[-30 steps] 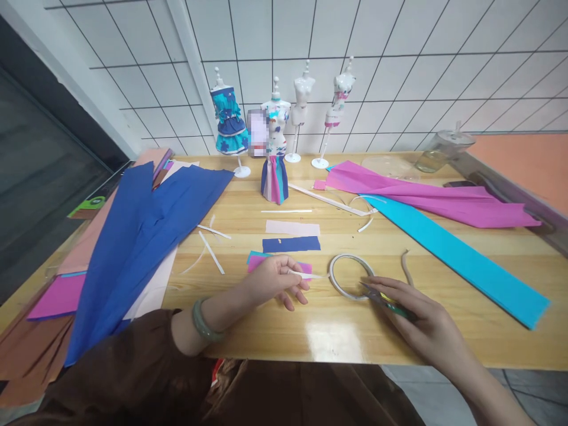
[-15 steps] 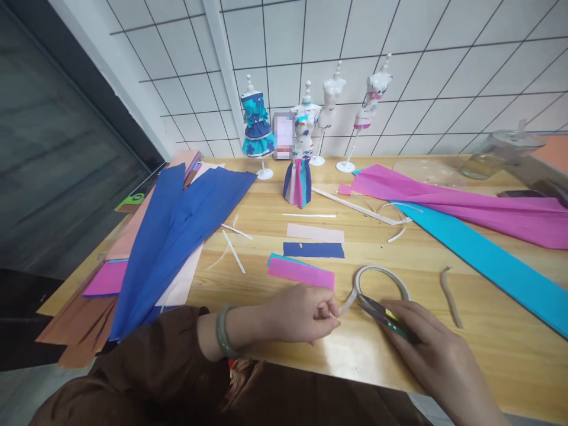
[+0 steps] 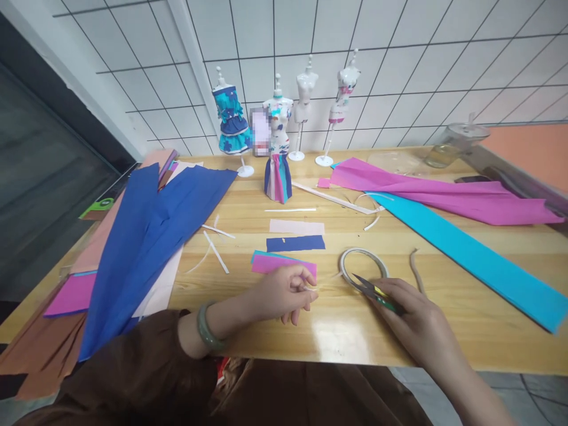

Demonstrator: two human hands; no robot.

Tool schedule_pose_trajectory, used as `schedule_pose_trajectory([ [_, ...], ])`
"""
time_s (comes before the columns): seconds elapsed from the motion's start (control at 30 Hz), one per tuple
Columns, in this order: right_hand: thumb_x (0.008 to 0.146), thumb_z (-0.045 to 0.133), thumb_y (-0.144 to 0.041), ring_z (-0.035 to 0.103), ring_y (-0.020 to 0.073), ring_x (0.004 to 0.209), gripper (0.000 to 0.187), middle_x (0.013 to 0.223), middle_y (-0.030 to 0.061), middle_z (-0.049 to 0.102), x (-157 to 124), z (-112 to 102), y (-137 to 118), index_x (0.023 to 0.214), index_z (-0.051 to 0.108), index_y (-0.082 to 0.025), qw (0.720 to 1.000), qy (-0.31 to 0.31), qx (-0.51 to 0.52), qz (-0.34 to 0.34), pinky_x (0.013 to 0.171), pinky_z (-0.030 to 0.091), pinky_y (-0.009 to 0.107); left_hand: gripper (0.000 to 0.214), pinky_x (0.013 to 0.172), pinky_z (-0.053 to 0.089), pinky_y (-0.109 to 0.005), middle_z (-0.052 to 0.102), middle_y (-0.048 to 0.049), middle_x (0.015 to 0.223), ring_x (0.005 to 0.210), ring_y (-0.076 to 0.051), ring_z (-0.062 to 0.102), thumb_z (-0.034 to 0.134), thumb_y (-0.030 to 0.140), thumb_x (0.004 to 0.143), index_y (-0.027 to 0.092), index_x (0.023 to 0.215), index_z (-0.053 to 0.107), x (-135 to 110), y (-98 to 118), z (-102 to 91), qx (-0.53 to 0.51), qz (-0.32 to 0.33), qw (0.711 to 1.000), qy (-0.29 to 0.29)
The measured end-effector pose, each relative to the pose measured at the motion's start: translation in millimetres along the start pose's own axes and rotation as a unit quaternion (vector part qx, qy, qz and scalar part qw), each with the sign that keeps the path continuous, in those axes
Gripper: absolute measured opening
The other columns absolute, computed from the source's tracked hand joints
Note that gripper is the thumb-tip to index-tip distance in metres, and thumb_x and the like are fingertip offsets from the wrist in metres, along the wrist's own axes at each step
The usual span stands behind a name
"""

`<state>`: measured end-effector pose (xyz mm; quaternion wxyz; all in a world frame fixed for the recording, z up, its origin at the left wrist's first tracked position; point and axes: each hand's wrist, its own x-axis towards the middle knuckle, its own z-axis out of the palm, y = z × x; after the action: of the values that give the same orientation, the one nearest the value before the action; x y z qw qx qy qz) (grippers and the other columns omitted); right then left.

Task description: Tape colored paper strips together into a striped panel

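My left hand is closed in a pinch over the table, with a small bit of white tape showing at its fingertips. Around that wrist is a green bangle. My right hand grips a small pair of snips with dark blades and a yellow and green handle. The blades point left and overlap the rim of a white tape roll lying flat, whose loose tail reaches left. Just beyond my left hand lies a pink strip over a turquoise one. Farther back are a navy strip and a pale pink strip.
Small dress forms stand along the wall, one in a striped skirt, another in a blue dress. Blue crepe paper covers the left side. Magenta and turquoise sheets lie right, near a glass jar.
The tape tail that ran from the roll to my left hand is now separate from it. My left hand has drawn away leftward from the roll. The view has shifted right.
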<state>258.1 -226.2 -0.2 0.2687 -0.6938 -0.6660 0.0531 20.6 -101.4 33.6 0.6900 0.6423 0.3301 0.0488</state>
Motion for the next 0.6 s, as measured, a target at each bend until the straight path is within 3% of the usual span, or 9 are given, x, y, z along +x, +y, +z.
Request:
schedule_pose_trajectory([
  [0.2,0.084,0.048,-0.028,0.063,0.0208,0.091,0.018,0.102,0.0064,0.064,2.6,-0.5,-4.3,0.097,0.059,-0.023,1.000,-0.005,0.008,0.015,0.073,0.051,0.031,0.022,0.044,0.038,-0.018,0.054,0.0059,0.062,0.042,-0.005,0.050,0.058,0.033,0.076,0.018,0.091,0.052,-1.5,-6.7,0.2,0.163,0.057,0.984,0.033],
  [0.33,0.084,0.049,-0.029,0.063,0.0208,0.091,0.018,0.101,0.0058,0.064,3.2,-0.2,-4.6,0.097,0.059,-0.023,1.000,-0.002,0.005,0.023,0.074,0.051,0.031,0.017,0.055,0.038,-0.020,0.060,0.0024,0.066,0.058,-0.010,0.054,0.060,0.029,0.076,0.018,0.089,0.056,-1.5,-8.4,-2.8,0.293,0.133,0.946,0.041],
  [0.6,0.084,0.049,-0.031,0.063,0.0202,0.091,0.018,0.105,0.0053,0.063,1.1,1.5,-3.1,0.095,0.060,-0.023,0.999,-0.014,-0.024,0.017,0.069,0.052,0.029,0.021,0.052,0.029,-0.021,0.059,0.0020,0.065,0.061,-0.012,0.052,0.067,0.034,0.072,0.019,0.083,0.058,-7.0,-0.7,-6.2,0.402,0.189,0.896,-0.024],
])
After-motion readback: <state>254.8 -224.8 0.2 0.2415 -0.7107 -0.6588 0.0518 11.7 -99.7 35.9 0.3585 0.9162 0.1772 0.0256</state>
